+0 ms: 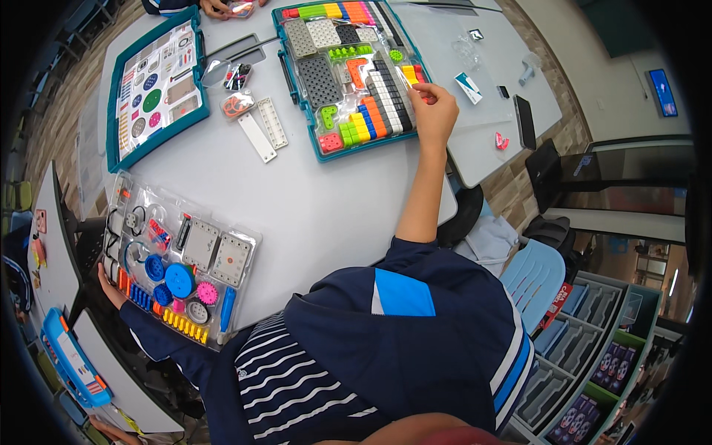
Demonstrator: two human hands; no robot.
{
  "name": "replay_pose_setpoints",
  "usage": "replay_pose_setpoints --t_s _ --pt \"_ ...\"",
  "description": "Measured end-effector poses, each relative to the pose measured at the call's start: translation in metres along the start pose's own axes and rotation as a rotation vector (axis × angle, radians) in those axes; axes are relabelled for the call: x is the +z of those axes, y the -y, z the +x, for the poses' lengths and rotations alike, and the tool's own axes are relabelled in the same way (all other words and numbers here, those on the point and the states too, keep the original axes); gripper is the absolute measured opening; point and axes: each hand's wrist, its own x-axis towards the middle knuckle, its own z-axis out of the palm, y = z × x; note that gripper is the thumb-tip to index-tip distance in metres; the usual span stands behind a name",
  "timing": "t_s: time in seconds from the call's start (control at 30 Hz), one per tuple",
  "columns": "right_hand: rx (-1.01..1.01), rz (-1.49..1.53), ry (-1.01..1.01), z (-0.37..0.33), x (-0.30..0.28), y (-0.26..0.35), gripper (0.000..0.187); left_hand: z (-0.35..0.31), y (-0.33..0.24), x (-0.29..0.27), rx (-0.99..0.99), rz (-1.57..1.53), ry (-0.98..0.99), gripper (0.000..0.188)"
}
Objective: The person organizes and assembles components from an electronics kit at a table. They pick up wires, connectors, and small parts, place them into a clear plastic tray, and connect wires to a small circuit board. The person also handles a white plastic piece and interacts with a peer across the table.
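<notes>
My left hand point(110, 285) grips the outer edge of a transparent plastic parts tray point(241, 278), its fingers partly hidden. The tray lies tilted at the table's near left, with blue wheels point(179, 280), pink gears point(207, 294), grey plates point(231, 259) and a row of yellow pieces point(185, 325). Over the right side of an open teal case point(348, 152), my right hand point(434, 111) has its fingers pinched together beside small yellow and red bricks point(410, 75). Whatever lies between those fingertips is hidden. Rows of coloured bricks and grey perforated blocks point(320, 81) fill the case.
A teal lid with a printed parts sheet point(152, 100) lies at the far left. Two white strips point(265, 133) and small bagged parts point(237, 104) rest between lid and case. Rightward are a phone point(524, 122) and a small box point(468, 87). Another person's hand point(216, 9) shows at the far edge.
</notes>
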Motion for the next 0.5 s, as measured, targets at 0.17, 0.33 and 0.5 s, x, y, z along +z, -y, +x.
replay_pose_setpoints --t_s 0.17,0.33,0.5 --pt "0.000 0.016 0.036 0.000 0.000 -0.002 0.019 -0.001 0.000 0.000 -0.022 -0.030 0.008 0.046" --pt "0.095 0.153 0.010 0.003 -0.007 -0.004 0.016 0.002 0.002 -0.003 -0.015 -0.002 0.006 0.052" --pt "0.054 0.117 0.045 0.003 -0.012 -0.003 0.019 0.008 0.005 -0.007 0.011 0.015 0.001 0.056"
